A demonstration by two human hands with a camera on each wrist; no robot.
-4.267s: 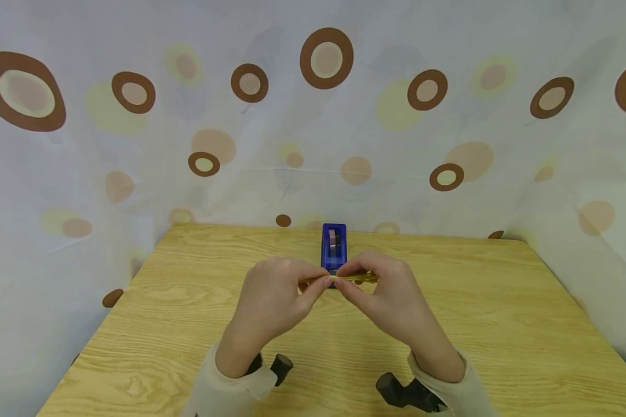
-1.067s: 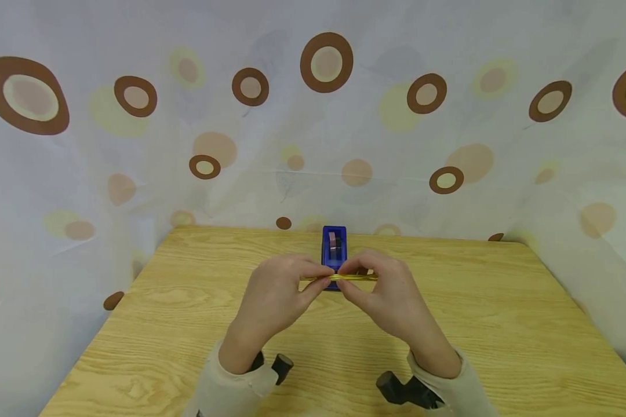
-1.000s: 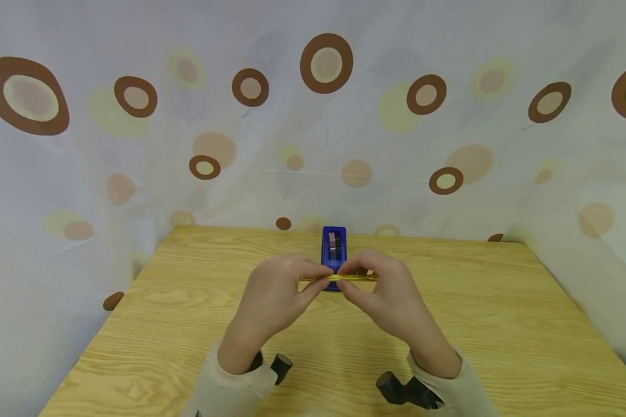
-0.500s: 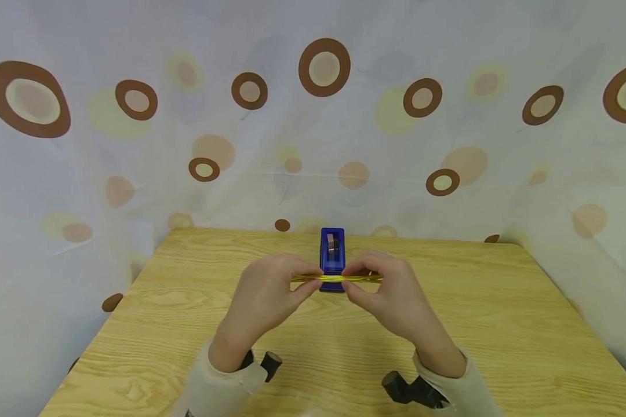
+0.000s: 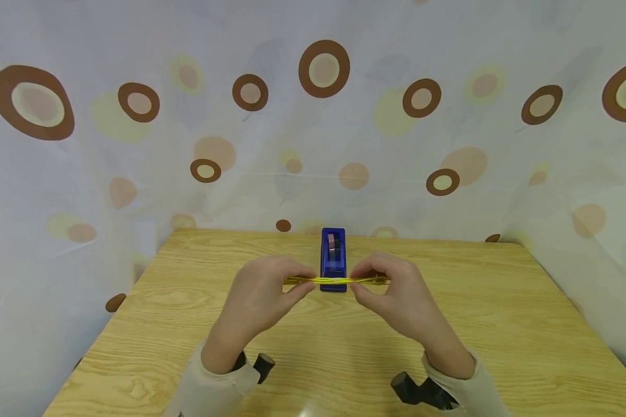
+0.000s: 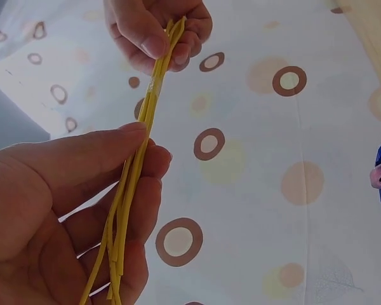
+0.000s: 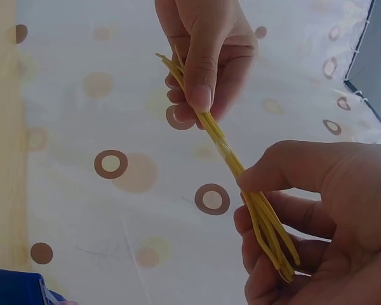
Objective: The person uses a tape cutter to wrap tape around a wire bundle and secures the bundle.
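Note:
A bundle of thin yellow strands (image 5: pixel 332 281) is stretched level between both hands above the table. My left hand (image 5: pixel 263 295) pinches it between thumb and fingers on one side, and my right hand (image 5: pixel 396 295) pinches the other side. In the left wrist view, loose strand ends fan out below the left thumb (image 6: pixel 124 130). A glossy clear band, looking like tape (image 7: pixel 223 147), wraps the bundle's middle between the hands. Behind the bundle stands a blue tape dispenser (image 5: pixel 333 266) with a roll in it, its front partly covered by the strands.
The wooden table (image 5: pixel 323 347) reaches back to a patterned cloth backdrop (image 5: pixel 375 139), which also hangs at the left and right. Black wrist mounts (image 5: pixel 422 391) sit at both sleeves. The dispenser is close to the table's back edge.
Both hands, nearly touching a second ago, have moved apart sideways along the bundle. More of its middle now shows between the fingertips. The dispenser stays in place.

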